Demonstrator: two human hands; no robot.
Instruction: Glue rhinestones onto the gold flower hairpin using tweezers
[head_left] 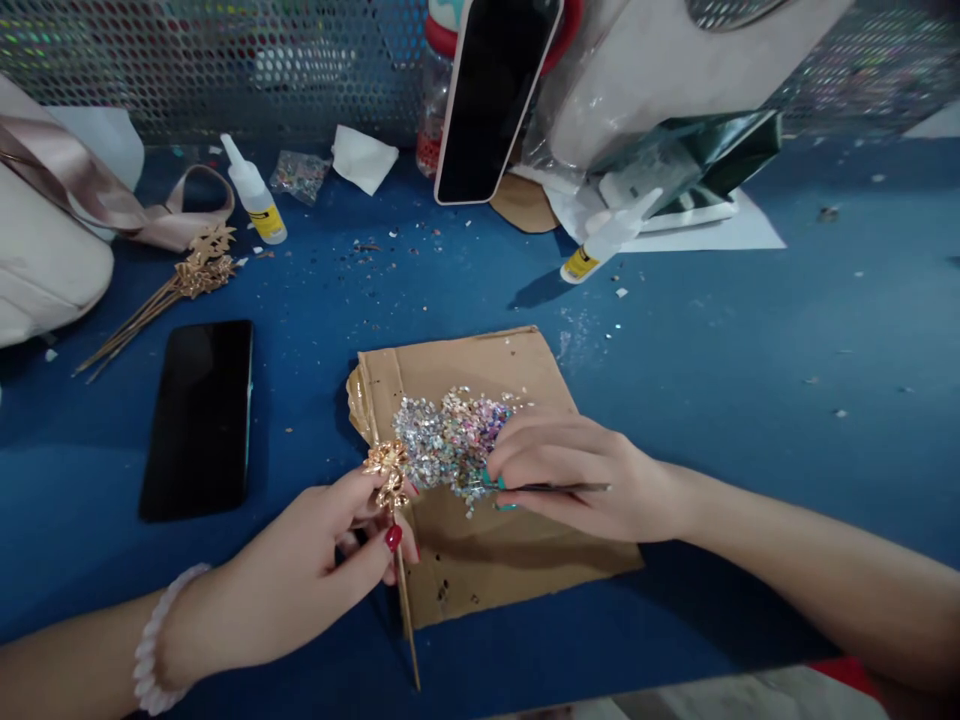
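Observation:
My left hand (300, 560) pinches a gold flower hairpin (388, 475) just below its blossoms, its long stem pointing down past the cardboard's left edge. My right hand (577, 475) is closed on thin dark tweezers (559, 487), whose tip reaches into a pile of shiny multicoloured chips (450, 440). That pile lies on a piece of brown cardboard (517, 570), close to the right of the gold flowers. My right fingers partly cover the pile's right side.
A dark phone (196, 420) lies at left, below more gold flower stems (180, 275). Two small glue bottles (255, 190) (600, 245) stand farther back. Another phone (495, 95) leans against a bottle. A small bag of chips (298, 175) and white bags line the back.

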